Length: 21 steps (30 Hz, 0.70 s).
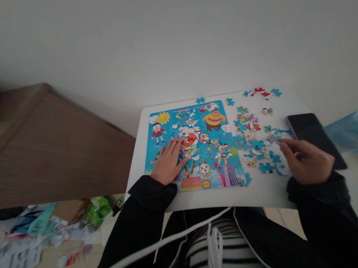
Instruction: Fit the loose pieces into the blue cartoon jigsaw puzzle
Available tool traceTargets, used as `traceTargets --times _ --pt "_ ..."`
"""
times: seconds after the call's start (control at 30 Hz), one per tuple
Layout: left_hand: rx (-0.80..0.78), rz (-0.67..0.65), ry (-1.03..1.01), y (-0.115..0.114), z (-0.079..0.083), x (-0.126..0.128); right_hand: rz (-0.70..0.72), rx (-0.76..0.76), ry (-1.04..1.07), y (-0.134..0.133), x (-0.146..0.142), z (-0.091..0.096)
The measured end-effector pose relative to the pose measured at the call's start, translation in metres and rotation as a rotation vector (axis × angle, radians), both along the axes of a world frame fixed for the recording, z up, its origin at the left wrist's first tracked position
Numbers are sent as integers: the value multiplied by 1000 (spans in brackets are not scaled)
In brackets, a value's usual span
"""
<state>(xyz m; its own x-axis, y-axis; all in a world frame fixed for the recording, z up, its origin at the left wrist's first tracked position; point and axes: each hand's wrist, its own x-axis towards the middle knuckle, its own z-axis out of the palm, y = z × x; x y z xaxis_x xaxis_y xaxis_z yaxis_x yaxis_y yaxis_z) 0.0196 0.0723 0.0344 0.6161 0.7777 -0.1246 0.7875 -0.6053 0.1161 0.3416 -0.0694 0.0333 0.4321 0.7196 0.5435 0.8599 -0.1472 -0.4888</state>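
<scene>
A jigsaw puzzle board (183, 151) with cartoon figures on a blue ground lies on a small white table. My left hand (167, 162) rests flat on its left half, fingers stretched out, covering part of the picture. Loose puzzle pieces (256, 146) are spread to the right of the board, some overlapping. Over their right side is my right hand (307, 159), thumb and forefinger pinched together and the other fingers curled. Whatever sits between those fingertips is too small to make out against the pieces behind.
A dark phone (314, 138) lies at the table's right edge, beside my right hand. More pieces (262, 92) lie near the back edge of the white table (207, 200). A white cord (166, 241) crosses my lap. A brown cabinet (52, 146) stands left, papers and bags below.
</scene>
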Motion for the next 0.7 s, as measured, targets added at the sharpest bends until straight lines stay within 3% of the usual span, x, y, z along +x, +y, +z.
traceTargets --times 0.37,0.53,0.7 --pt "58 15 -64 8 1 0 -13 15 27 -12 3 -14" --pt "75 96 -154 7 7 -14 -9 40 20 -11 2 -12" --pt "50 101 -86 -1 9 -28 20 -32 -51 -17 5 -14"
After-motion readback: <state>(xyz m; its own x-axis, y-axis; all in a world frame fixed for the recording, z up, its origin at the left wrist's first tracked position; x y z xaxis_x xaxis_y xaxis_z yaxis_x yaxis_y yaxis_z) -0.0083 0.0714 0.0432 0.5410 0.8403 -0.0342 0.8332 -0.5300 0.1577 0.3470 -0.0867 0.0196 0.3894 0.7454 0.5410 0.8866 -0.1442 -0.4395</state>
